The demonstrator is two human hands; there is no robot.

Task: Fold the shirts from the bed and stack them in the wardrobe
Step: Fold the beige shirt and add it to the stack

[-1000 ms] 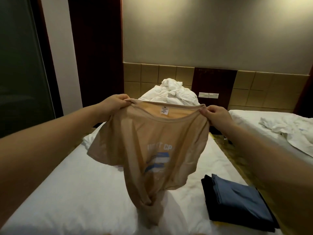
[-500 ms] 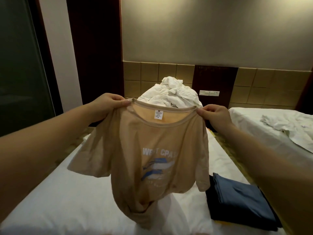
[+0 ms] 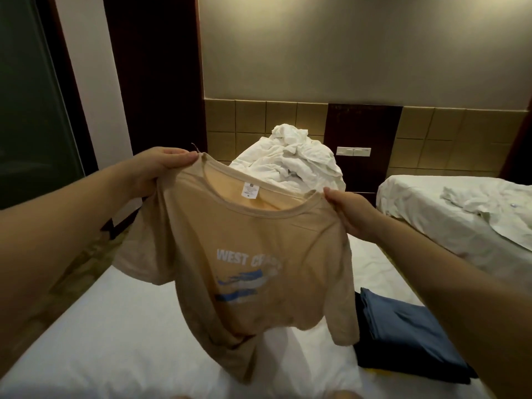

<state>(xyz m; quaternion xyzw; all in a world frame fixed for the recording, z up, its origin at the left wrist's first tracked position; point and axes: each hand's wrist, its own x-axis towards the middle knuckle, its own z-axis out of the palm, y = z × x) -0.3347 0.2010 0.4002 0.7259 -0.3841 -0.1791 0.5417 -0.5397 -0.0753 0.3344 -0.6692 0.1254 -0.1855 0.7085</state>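
Half the print [image 3: 248, 272] on the tan shirt [image 3: 305, 243] is creased unreadable.

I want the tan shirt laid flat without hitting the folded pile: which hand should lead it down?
Probably the left hand: it pinches one shoulder of the tan shirt over bare sheet of the bed, while the right hand grips nearer the folded blue pile.

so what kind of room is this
Most likely a twin hotel bedroom: a white-sheeted near bed with a second white-sheeted bed beside it, a tan panelled headboard wall behind, and a white switch plate between them.
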